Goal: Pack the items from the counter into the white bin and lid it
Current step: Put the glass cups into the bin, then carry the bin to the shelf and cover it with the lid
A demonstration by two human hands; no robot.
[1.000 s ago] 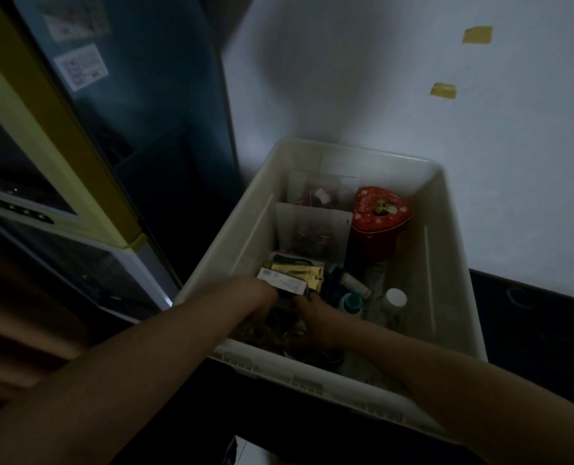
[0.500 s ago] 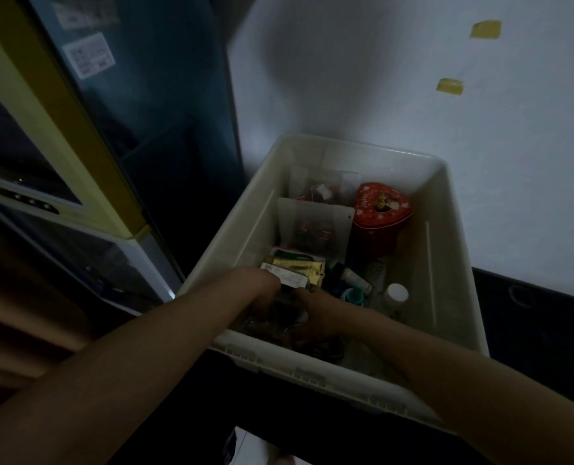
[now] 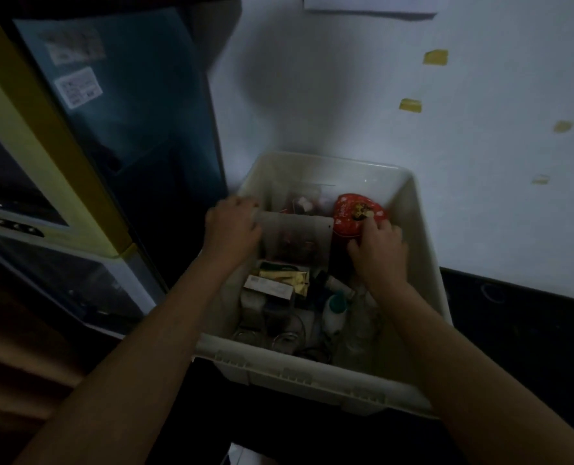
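The white bin stands against the wall, open, with no lid in view. Inside stand a red heart-shaped tin at the back right and a clear plastic packet upright beside it. Small boxes and a gold sachet, a white bottle and jars lie nearer me. My left hand reaches over the bin's left wall and grips the left edge of the clear packet. My right hand rests on the front of the red tin, fingers curled over its edge.
A dark blue and yellow cabinet stands close on the bin's left. The white wall behind carries yellow tape scraps. A dark counter surface lies to the right of the bin. The scene is dim.
Both hands have left the small items at the bin's near end and moved to the back: the left onto the clear packet, the right onto the red tin.
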